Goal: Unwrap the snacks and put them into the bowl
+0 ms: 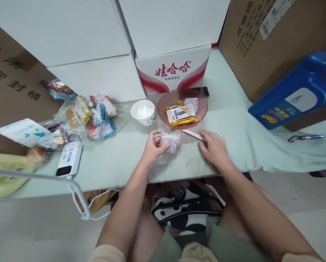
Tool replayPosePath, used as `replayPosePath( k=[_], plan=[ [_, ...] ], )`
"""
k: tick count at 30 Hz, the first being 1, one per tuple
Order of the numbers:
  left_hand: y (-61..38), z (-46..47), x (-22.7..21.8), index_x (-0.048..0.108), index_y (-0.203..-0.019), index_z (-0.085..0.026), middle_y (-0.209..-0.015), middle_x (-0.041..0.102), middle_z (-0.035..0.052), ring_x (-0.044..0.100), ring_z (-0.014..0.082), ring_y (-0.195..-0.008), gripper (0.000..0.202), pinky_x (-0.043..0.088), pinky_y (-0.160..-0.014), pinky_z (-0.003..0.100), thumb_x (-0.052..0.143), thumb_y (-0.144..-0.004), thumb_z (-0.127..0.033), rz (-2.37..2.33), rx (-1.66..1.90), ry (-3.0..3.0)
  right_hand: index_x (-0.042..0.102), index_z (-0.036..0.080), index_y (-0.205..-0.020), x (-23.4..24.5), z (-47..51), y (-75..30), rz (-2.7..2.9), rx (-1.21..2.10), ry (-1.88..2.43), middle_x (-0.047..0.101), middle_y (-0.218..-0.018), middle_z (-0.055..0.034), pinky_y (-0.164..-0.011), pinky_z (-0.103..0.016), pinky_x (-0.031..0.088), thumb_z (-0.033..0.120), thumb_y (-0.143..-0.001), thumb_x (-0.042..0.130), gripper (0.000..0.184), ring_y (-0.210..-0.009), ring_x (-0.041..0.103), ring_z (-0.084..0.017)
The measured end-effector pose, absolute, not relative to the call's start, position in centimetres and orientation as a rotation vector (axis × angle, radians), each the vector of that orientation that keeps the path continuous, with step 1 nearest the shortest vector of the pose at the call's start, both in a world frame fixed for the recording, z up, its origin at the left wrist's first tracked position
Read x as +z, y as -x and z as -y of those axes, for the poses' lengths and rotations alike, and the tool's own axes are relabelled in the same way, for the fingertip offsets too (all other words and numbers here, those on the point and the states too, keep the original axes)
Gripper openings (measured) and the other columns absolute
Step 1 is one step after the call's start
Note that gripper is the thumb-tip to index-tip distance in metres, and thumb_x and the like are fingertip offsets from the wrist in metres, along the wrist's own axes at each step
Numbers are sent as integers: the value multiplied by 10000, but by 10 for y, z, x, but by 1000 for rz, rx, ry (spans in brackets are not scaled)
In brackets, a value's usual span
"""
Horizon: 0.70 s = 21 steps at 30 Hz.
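Observation:
My left hand [152, 148] pinches a small clear plastic packet [171, 141] with something whitish inside, just above the table's front part. To its right, my right hand [214, 148] has its fingers closed round a knife [191, 135], whose blade points left toward the packet. Directly beyond both hands is a pinkish see-through bowl [163, 109] with several wrapped snacks in it, among them a white snack packet [181, 113] on top. A white paper cup [143, 122] holding crumpled white material stands left of the bowl.
Several wrapped snacks [81, 114] are heaped at the left, near a white power bank [70, 158]. A white carton [174, 71] stands behind the bowl, with a dark phone [203, 91] beside it. At right are a blue bottle [294, 94] and a pen [306, 138].

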<state>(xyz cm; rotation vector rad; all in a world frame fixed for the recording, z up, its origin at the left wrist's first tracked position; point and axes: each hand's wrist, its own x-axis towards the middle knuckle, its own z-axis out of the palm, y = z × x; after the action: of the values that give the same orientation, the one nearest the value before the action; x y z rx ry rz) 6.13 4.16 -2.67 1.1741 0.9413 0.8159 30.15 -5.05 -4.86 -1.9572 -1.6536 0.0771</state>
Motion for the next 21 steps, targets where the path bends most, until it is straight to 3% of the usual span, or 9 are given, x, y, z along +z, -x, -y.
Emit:
replayPosePath(
  k=[4,8,14,18,21],
  plan=[
    [-48,-41,-25,574,-1002,-187,-969,682,28,639,141,-837,534,502,-746,241,860,-589,-367,-997,911,-1221,705,167,-1072,-51,50,-300,1720,102,1985,736,-1099,-144,-912,-486,488,237,-889,495,287,-1042,647,-332],
    [-33,-39,-22,625,-1107,-196,-1022,657,31,628,134,-812,585,503,-715,243,851,-600,-382,-1046,913,-1199,702,205,-1078,-43,58,-286,1680,241,1794,754,-1001,-100,-794,-394,528,297,-926,478,286,-884,685,-260],
    [-20,-37,-24,464,-1354,-208,-813,635,-20,607,119,-693,870,487,-690,242,858,-594,-366,-1104,840,-1212,741,233,-1041,-31,64,-264,1576,439,1642,765,-894,-64,-730,-354,543,372,-947,464,324,-783,702,-228],
    [-18,-34,-28,422,-1377,-170,-959,704,45,659,158,-840,899,492,-831,280,841,-593,-305,-1011,800,-1293,756,239,-1026,-32,60,-251,1592,491,1625,762,-871,-60,-740,-358,552,379,-951,461,335,-786,704,-230],
    [-20,-33,-31,418,-1417,-146,-1056,712,83,660,165,-887,886,484,-860,284,806,-632,-280,-1000,780,-1405,757,240,-1019,-37,57,-242,1656,486,1594,763,-885,-68,-752,-359,550,360,-952,461,327,-808,705,-230]
  ],
)
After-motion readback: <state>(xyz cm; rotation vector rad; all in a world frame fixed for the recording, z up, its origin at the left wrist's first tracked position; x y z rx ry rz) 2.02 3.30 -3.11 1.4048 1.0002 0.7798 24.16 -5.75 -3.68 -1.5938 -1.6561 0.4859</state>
